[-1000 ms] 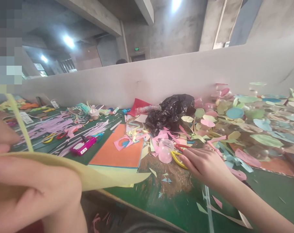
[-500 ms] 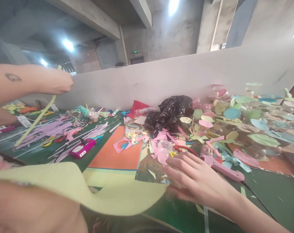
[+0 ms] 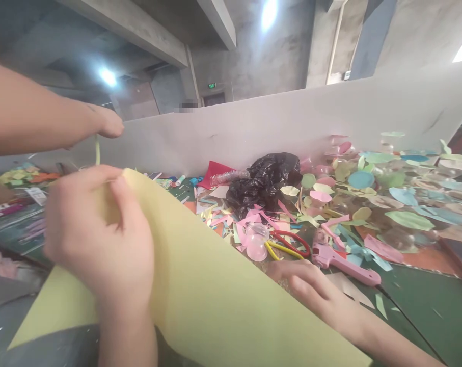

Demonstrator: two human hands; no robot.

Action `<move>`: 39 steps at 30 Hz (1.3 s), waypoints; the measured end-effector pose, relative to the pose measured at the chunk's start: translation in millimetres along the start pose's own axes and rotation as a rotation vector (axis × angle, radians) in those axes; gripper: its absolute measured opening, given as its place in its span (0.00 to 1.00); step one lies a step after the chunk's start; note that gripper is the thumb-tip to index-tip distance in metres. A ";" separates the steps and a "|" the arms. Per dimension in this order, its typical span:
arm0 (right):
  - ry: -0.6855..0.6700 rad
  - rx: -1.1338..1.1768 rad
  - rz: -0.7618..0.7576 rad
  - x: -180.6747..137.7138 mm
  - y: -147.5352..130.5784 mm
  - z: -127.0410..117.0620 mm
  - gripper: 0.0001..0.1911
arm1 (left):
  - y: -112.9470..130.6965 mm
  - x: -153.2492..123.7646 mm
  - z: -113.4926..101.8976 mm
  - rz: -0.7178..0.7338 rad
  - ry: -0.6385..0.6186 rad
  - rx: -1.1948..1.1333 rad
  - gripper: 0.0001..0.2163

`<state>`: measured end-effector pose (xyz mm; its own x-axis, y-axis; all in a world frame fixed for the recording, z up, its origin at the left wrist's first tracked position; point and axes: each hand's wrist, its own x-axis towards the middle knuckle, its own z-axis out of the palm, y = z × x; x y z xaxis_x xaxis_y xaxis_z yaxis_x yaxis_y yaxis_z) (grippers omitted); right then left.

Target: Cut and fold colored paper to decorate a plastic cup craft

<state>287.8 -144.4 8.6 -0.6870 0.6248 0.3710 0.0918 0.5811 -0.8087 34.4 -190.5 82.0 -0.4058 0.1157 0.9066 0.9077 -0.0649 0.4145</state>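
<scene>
My left hand (image 3: 97, 229) is closed on the top edge of a big pale yellow paper sheet (image 3: 215, 295), pinching it and holding it up in front of me. The sheet slopes down to the right and hides much of the table. My right hand (image 3: 310, 290) lies low on the table behind the sheet's right edge, fingers stretched toward the paper with nothing plainly in them. Just beyond it lie a pink glue gun (image 3: 341, 260) and red and yellow scissors (image 3: 288, 244).
Another person's hand (image 3: 104, 122) at the upper left pinches a thin yellow-green strip (image 3: 97, 150). A black plastic bag (image 3: 269, 176), a clear pink ball (image 3: 256, 239) and several coloured paper cutouts (image 3: 387, 193) litter the green table (image 3: 425, 295). A white partition (image 3: 292, 122) runs behind.
My left hand has lifted the yellow sheet from low and flat to upright. My right hand has drawn back from the scissors toward the sheet. The other person's arm has come in at the upper left.
</scene>
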 end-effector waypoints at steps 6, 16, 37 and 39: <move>0.008 0.073 0.340 0.3 -4.5 -6.5 0.37 | -0.6 -11.8 39.4 0.117 -0.151 0.206 0.10; -0.195 -0.043 0.408 3.4 3.7 -13.0 0.23 | -12.5 -52.9 38.5 0.033 -0.281 0.121 0.10; -0.170 -0.076 0.451 11.1 21.9 -53.0 0.20 | -41.7 -82.6 24.0 0.019 -0.279 0.163 0.33; -0.150 -0.007 0.459 10.8 20.0 -55.4 0.22 | -50.1 -94.9 18.9 -0.111 -0.351 0.060 0.34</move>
<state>322.1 -97.1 21.7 -0.6711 0.7354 -0.0937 0.4141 0.2671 -0.8702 29.4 -179.6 -26.3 -0.4506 0.4519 0.7699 0.8690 0.0246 0.4942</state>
